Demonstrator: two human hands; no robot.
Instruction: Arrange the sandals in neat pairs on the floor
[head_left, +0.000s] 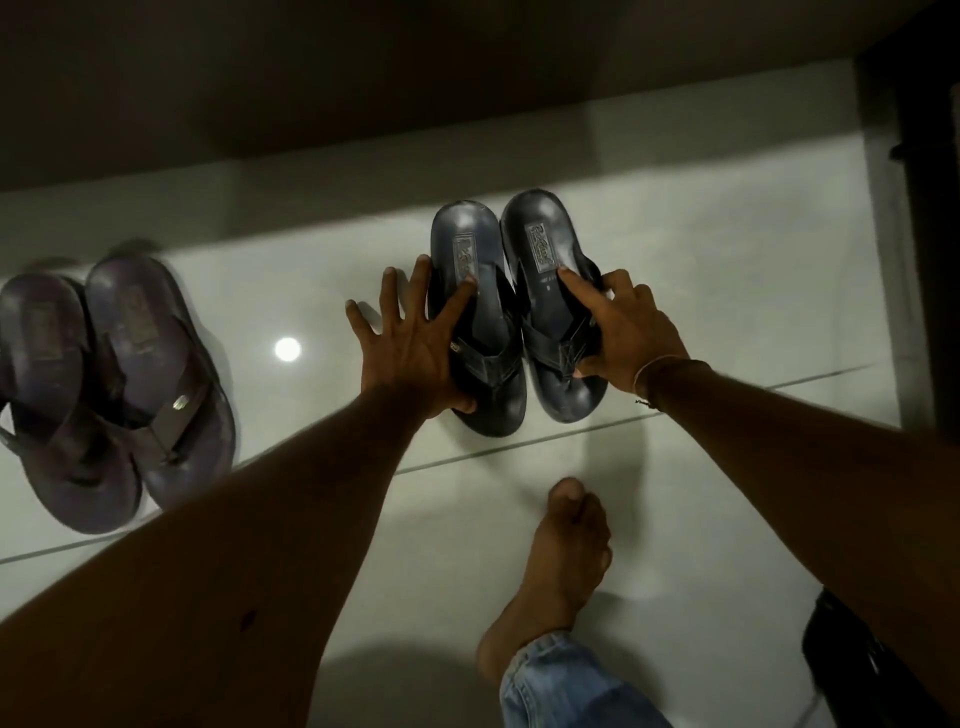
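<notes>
**shoe_sorter:** ok so where are the sandals at right now?

**tile_guy:** Two pairs on the pale tiled floor (701, 291). The dark blue pair sits near the middle, heels toward the wall, toes toward the person. Left blue sandal (475, 317) and right blue sandal (556, 301) are side by side and touching along their inner edges, pretty much parallel.

**shoe_sorter:** and the hands?

**tile_guy:** Left hand (415, 348) is spread wide, fingers fanned. One finger is on the footbed, the thumb sits against the toe end, the rest are splayed off the outer side. It's pressing on it more than gripping. Right hand (631, 332) is curled around the outer edge of the right blue sandal, index finger flat on the footbed, thumb down by the strap. There's a thin thread band (652, 371) on that wrist.

**shoe_sorter:** other pair?

**tile_guy:** The purple-brown pair (114, 389) is well apart at the left, also side by side, blurry, nobody touching it. No boxes or racks that I can make out. A bare foot (556, 566) with a jeans cuff (566, 686) is planted on the tile just this side of the blue pair, and something black and glossy (852, 660) is at the lower right; can't tell what it is.
</notes>
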